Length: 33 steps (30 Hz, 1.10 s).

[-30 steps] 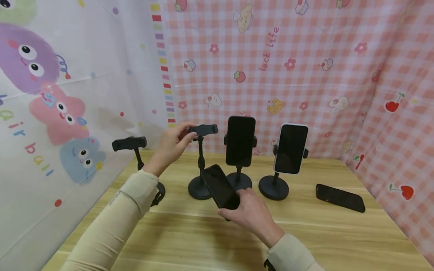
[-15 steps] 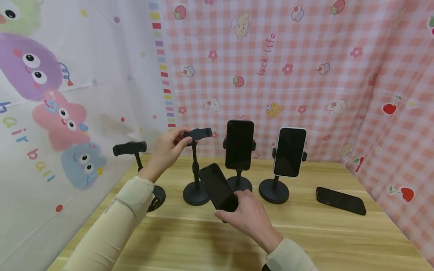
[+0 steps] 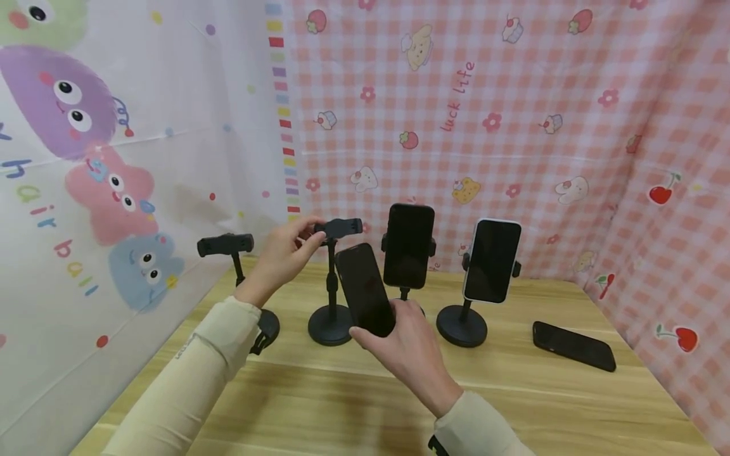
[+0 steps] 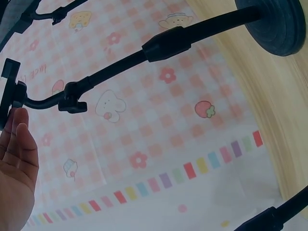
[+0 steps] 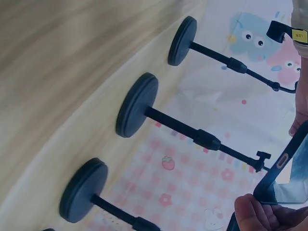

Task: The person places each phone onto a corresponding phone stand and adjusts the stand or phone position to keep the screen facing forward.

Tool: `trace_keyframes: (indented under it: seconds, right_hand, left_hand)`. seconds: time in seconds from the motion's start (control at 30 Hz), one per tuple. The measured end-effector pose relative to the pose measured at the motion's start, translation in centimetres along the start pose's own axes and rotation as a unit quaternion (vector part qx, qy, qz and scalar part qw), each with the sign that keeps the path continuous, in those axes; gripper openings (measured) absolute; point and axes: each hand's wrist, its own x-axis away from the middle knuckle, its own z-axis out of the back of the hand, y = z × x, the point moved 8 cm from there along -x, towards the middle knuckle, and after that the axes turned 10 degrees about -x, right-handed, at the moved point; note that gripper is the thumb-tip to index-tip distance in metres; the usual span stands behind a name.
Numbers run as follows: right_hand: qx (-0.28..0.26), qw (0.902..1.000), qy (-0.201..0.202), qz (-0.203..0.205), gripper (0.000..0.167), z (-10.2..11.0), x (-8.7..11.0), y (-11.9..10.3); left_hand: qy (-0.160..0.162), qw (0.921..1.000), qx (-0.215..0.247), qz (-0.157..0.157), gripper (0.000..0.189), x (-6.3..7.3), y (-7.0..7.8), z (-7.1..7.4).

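Observation:
My left hand [image 3: 288, 253] holds the left end of the black clamp [image 3: 342, 227] on top of a phone stand [image 3: 332, 285]. In the left wrist view the fingers [image 4: 21, 139] lie against the clamp's back, near its joint. A black smartphone [image 3: 365, 291] is gripped at its lower end by my right hand [image 3: 407, 354]. It is tilted, screen up, just in front of the stand and below the clamp, apart from it. The right wrist view shows the phone's edge [image 5: 284, 159] with the thumb [image 5: 248, 214] at one end.
Left stands another phone stand [image 3: 225, 244] with a bare clamp, partly behind the left forearm. To the right, two stands carry a black phone [image 3: 409, 246] and a white-edged phone [image 3: 493, 261]. Another black phone [image 3: 573, 346] lies flat at the table's right. Patterned cloth hangs behind.
The phone in my right hand has risen towards the clamp and turned more upright. The stand under my left hand has shifted slightly left, with the hand keeping its hold.

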Motion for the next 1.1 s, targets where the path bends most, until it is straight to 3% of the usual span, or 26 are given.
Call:
trace_keyframes:
  seconds: [0.13, 0.33, 0.7, 0.93, 1.1]
  right_hand:
    - [-0.022, 0.9995, 0.017, 0.015, 0.066, 0.2, -0.6, -1.2]
    - [-0.029, 0.9989, 0.029, 0.022, 0.083, 0.3, -2.0, -2.7]
    - [-0.052, 0.9974, 0.036, 0.034, 0.074, -0.6, -3.9, -4.7]
    - [-0.075, 0.9952, 0.048, 0.040, 0.063, -1.1, -5.0, -6.1]
    - [-0.076, 0.9953, 0.054, 0.025, 0.067, -1.2, -5.6, -6.3]
  left_hand:
    - [-0.013, 0.9999, 0.007, 0.003, 0.028, -0.1, 0.0, -0.2]
    - [-0.017, 0.9996, 0.021, 0.008, 0.028, -0.2, 0.1, 0.0]
    - [-0.048, 0.9986, 0.011, 0.021, 0.027, -0.1, -0.1, 0.0]
    - [-0.050, 0.9987, 0.011, 0.008, 0.026, -0.4, 0.0, 0.0]
    - [-0.066, 0.9972, 0.023, 0.025, 0.026, -0.4, 0.1, 0.1]
